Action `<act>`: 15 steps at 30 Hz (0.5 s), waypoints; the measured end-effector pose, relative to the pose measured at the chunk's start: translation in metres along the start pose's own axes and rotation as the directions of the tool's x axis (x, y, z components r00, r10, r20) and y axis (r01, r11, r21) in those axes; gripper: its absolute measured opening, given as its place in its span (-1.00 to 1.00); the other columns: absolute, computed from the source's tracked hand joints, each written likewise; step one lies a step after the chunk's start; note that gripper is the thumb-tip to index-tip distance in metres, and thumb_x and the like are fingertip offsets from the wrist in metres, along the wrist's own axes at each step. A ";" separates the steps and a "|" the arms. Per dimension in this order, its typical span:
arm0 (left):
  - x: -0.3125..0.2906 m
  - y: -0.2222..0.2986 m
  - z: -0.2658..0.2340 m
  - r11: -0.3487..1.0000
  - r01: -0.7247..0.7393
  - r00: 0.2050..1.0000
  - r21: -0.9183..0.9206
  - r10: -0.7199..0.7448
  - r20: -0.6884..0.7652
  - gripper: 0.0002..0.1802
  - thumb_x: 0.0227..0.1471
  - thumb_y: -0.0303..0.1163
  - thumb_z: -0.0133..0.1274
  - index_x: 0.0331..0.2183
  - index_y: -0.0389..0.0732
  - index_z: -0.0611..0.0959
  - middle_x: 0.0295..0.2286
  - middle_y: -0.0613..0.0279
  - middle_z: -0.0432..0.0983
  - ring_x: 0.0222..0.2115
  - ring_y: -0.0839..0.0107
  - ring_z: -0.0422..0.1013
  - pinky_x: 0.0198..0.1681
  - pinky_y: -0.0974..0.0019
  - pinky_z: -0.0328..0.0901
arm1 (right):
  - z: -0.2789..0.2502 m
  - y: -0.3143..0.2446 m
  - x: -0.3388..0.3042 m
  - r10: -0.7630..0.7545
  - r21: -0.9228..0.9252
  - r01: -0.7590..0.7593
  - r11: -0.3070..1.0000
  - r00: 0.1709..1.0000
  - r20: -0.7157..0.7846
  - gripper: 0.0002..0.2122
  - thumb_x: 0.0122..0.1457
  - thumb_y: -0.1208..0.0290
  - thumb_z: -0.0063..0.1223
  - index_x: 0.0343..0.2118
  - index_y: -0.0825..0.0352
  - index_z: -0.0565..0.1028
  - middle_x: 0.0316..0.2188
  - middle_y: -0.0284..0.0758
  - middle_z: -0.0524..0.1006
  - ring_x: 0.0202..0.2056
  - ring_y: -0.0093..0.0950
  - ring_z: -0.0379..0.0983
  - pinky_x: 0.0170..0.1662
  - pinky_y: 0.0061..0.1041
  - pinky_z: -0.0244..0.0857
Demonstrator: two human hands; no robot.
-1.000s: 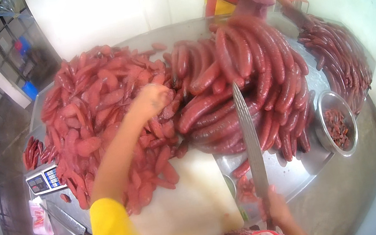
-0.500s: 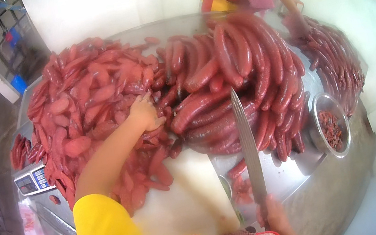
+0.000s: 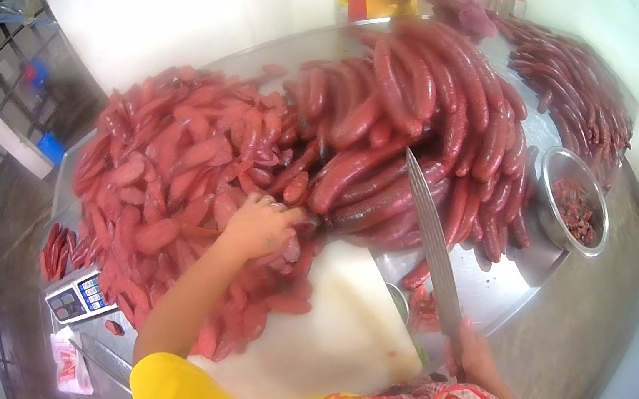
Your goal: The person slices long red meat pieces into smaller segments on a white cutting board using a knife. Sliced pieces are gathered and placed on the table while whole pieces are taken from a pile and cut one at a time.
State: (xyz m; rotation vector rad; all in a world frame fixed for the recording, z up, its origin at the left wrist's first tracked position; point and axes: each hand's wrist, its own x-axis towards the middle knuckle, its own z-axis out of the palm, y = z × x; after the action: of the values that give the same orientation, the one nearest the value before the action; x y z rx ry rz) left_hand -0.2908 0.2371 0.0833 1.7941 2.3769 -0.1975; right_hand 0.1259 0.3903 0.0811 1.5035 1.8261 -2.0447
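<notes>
right hand (image 3: 473,354) has a closed grip on a long knife (image 3: 436,252); left hand (image 3: 260,227) touches red sausage slices (image 3: 179,191), grip unclear.

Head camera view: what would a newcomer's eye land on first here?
First, the big heap of flat, red sausage slices left of centre, with the person's left hand at its right side. Next, the stack of long, glossy, dark-red sausages right beside it. Then the long, grey metal knife, held point-up in the right hand, its blade overlapping that stack in the picture.
</notes>
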 end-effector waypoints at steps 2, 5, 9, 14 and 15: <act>0.004 0.008 0.002 0.998 -0.060 0.998 -0.015 0.061 0.017 -0.42 0.11 -0.04 -0.03 0.09 -0.13 0.44 -0.01 0.12 0.47 0.09 0.12 0.28 0.09 0.02 0.13 | 0.003 -0.004 0.002 0.022 -0.018 -0.021 1.000 1.000 0.014 -0.27 0.24 -0.30 -0.39 -0.50 0.44 0.45 -0.74 -0.33 0.37 -0.73 -0.54 0.28 -0.64 -0.54 0.16; 0.010 0.014 0.000 0.995 -0.078 0.994 -0.069 0.083 0.065 -0.39 0.12 -0.05 -0.05 0.14 -0.12 0.36 0.01 0.12 0.46 0.13 0.03 0.24 0.11 -0.07 0.09 | 0.006 -0.006 0.005 0.055 -0.023 -0.055 0.998 0.998 0.000 -0.27 0.24 -0.30 -0.40 -0.49 0.45 0.45 -0.73 -0.33 0.38 -0.72 -0.54 0.29 -0.62 -0.55 0.19; 0.046 -0.019 -0.018 0.932 -0.156 0.976 -0.327 0.196 0.095 -0.56 0.08 -0.21 0.00 -0.03 -0.20 0.54 -0.21 -0.01 0.57 -0.08 0.05 0.46 -0.06 0.08 0.31 | 0.006 -0.006 0.007 -0.010 -0.009 0.010 1.000 1.000 0.003 -0.27 0.24 -0.30 -0.41 -0.49 0.44 0.46 -0.71 -0.33 0.39 -0.69 -0.55 0.30 -0.60 -0.55 0.21; 0.109 -0.054 -0.012 0.880 0.084 0.974 -0.467 -0.172 -0.148 -0.72 -0.11 -0.47 0.09 -0.26 -0.30 0.65 -0.31 -0.09 0.58 -0.23 0.05 0.53 -0.16 0.12 0.40 | 0.007 -0.007 0.010 -0.045 0.016 0.044 0.999 0.998 0.037 -0.29 0.25 -0.29 -0.41 -0.50 0.42 0.45 -0.71 -0.33 0.40 -0.69 -0.54 0.31 -0.61 -0.54 0.20; 0.121 -0.055 -0.009 0.910 0.144 0.973 -0.388 -0.203 -0.115 -0.71 -0.14 -0.50 0.09 -0.27 -0.30 0.66 -0.29 -0.08 0.58 -0.22 0.05 0.53 -0.12 0.09 0.40 | 0.007 -0.008 0.010 -0.022 0.007 0.021 1.000 0.999 0.039 -0.29 0.25 -0.29 -0.41 -0.50 0.42 0.45 -0.71 -0.33 0.40 -0.69 -0.54 0.31 -0.61 -0.54 0.21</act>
State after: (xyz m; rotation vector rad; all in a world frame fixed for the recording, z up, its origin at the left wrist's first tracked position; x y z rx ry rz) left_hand -0.3764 0.3375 0.0679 1.4664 2.4637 0.3702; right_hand 0.1113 0.3933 0.0796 1.4415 1.8315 -2.0764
